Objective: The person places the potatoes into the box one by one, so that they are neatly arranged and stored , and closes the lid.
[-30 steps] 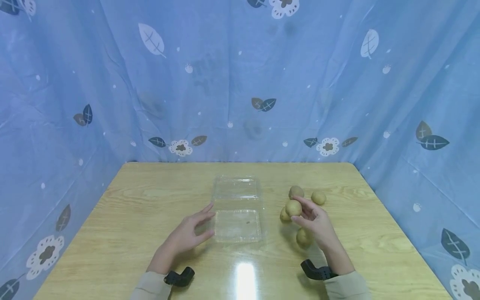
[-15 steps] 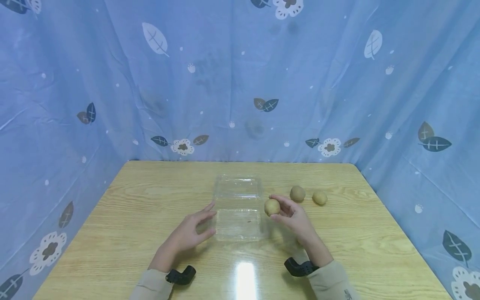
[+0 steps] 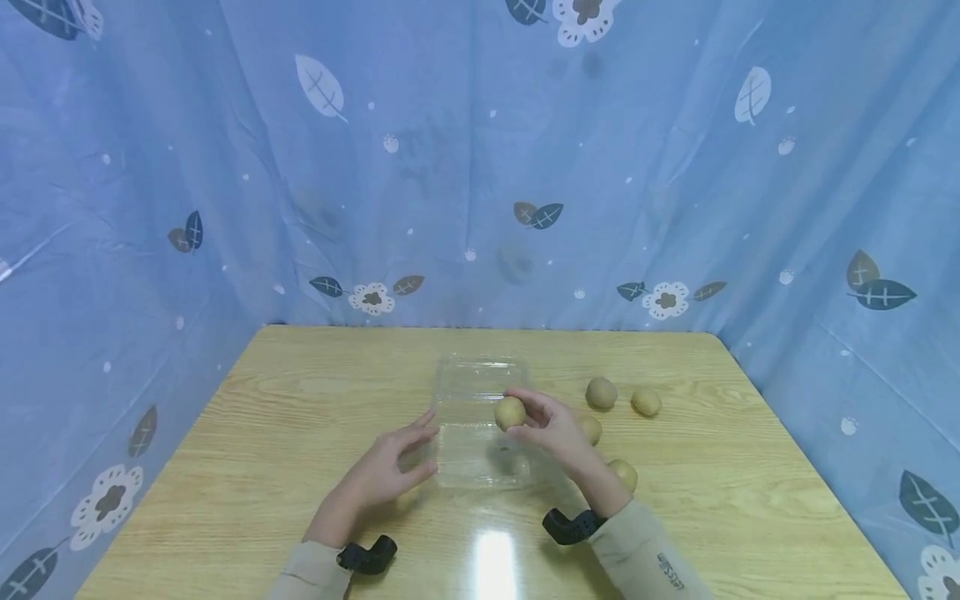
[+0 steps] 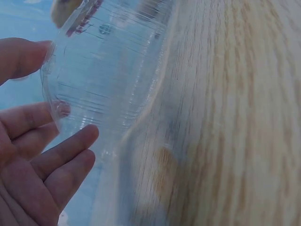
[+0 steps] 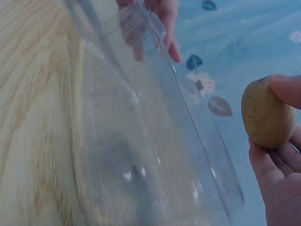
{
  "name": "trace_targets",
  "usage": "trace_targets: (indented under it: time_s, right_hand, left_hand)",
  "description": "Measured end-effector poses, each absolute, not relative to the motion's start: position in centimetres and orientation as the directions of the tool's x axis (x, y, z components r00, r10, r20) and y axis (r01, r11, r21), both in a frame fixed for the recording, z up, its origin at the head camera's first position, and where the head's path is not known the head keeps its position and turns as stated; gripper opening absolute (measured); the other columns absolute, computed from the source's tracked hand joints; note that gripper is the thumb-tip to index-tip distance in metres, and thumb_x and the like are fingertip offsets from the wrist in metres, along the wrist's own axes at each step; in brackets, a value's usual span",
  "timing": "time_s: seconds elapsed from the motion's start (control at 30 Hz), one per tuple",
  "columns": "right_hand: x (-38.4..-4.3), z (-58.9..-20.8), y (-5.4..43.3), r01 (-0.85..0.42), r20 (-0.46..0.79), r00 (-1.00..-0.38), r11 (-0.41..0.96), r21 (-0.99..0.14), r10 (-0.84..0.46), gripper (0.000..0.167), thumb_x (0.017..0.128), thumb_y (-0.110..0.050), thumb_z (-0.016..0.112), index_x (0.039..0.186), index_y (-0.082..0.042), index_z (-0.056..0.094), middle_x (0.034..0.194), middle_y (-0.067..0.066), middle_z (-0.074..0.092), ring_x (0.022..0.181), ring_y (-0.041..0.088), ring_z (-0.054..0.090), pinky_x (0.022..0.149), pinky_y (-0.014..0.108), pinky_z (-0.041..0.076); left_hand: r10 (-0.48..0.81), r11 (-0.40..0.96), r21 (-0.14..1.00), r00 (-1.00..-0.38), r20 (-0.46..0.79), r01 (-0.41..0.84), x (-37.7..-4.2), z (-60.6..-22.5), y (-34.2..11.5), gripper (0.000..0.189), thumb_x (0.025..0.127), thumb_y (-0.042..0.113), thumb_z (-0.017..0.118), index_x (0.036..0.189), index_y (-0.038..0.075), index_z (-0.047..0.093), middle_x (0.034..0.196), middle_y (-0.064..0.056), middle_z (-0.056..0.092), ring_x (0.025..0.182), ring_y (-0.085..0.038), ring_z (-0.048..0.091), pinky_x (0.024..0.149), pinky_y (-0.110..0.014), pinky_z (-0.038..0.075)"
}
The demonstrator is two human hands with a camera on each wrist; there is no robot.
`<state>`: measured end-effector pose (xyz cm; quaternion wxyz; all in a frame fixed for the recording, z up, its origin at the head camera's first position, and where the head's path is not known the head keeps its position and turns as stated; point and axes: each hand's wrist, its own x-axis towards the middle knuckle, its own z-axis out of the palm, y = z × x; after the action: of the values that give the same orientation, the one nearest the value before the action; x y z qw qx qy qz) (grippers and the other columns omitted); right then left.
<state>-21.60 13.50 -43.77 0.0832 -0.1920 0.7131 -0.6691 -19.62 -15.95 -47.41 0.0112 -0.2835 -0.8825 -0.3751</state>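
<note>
My right hand (image 3: 551, 429) pinches a small round potato (image 3: 510, 413) between thumb and fingers, above the near half of a clear plastic box (image 3: 480, 483). In the right wrist view the potato (image 5: 268, 114) is brown and speckled, beside the box's rim (image 5: 181, 101). The box lies opened flat, its lid (image 3: 480, 377) toward the back. At its left side is my left hand (image 3: 382, 468), fingers spread and loosely extended. The left wrist view has the left thumb (image 4: 28, 56) at the rim and fingertips along the clear wall (image 4: 103, 80).
Several more potatoes lie to the right of the box: a darker one (image 3: 601, 393), a paler one (image 3: 647, 402), and others partly behind the right arm (image 3: 622, 475). The wooden table (image 3: 300, 417) meets a blue patterned curtain (image 3: 480, 167) at the back and sides.
The right hand has carried the potato leftward from the group to above the box. The left hand has stayed at the box's left side.
</note>
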Motion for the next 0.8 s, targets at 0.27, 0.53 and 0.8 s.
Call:
trace_targets:
  time_s: [0.27,0.53,0.8]
  right_hand:
    - [-23.2,-43.8,11.1,-0.153,0.108,-0.899,0.076,-0.985,-0.424,0.06,0.084,-0.005,0.069,0.139,0.001,0.044,0.145,0.019,0.043,0.135,0.032,0.04,0.112,0.04,0.037]
    - [-23.6,-43.7,9.0,-0.114,0.016,-0.875,0.174,-0.978,-0.484,0.059,0.084,-0.006,0.069,0.138,0.0,0.046,0.143,0.016,0.046,0.131,0.032,0.046,0.105,0.04,0.045]
    - [-23.9,-44.4,7.0,-0.094,-0.068,-0.881,0.315,-0.944,-0.467,0.056,0.082,-0.01,0.072,0.135,-0.009,0.052,0.142,0.01,0.049,0.131,0.031,0.046,0.11,0.045,0.039]
  left_hand:
    - [0.499,0.555,0.655,-0.836,0.23,0.512,-20.0,-46.9,-15.9,0.056,0.09,0.03,0.064,0.136,0.003,0.05,0.156,-0.003,0.026,0.136,-0.029,0.038,0.112,-0.049,0.031]
    - [0.515,0.534,0.657,-0.821,0.247,0.532,-19.8,-47.2,-15.9,0.053,0.091,0.028,0.063,0.135,0.001,0.051,0.155,-0.006,0.027,0.132,-0.03,0.044,0.109,-0.05,0.036]
    - [0.515,0.534,0.665,-0.825,0.233,0.522,-19.6,-47.2,-16.0,0.054,0.092,0.029,0.062,0.137,0.002,0.048,0.156,-0.008,0.027,0.128,-0.028,0.05,0.107,-0.05,0.04]
